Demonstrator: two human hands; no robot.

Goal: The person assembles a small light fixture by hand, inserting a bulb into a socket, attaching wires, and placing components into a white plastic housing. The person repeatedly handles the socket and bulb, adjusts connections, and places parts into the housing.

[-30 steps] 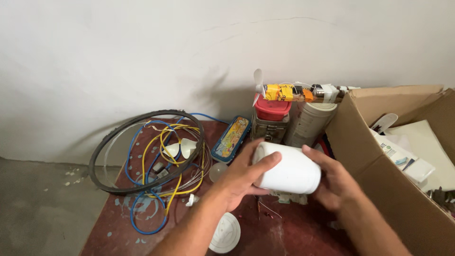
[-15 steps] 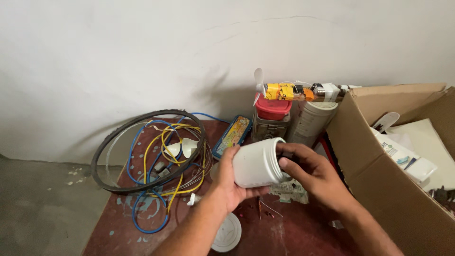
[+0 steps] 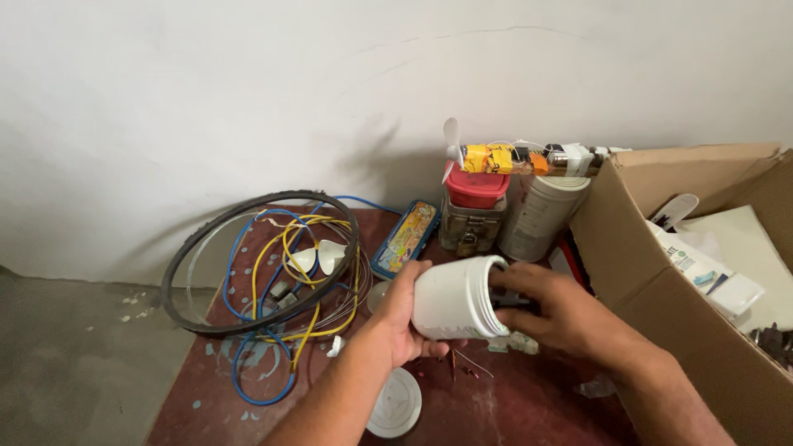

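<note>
My left hand [image 3: 398, 322] grips a white plastic jar [image 3: 454, 299] lying on its side, its open mouth turned to the right. My right hand [image 3: 570, 320] is at that mouth, with its fingers reaching into the jar; what they touch inside is hidden. The jar's white round lid [image 3: 395, 403] lies flat on the dark red table [image 3: 248, 396] below my left forearm. A few small loose parts [image 3: 471, 367] lie on the table under the jar.
A black ring [image 3: 248, 260] with blue and yellow wires [image 3: 285, 289] lies at left. At the wall stand a colourful tin case [image 3: 405, 237], a red-lidded jar [image 3: 473, 206], a grey canister [image 3: 541, 216] and a taped fan stick [image 3: 529, 157]. An open cardboard box [image 3: 661, 272] is at right.
The jar was turned from end-on to sideways and lowered a little. My right hand moved from cupping its side to its open mouth, fingers going inside.
</note>
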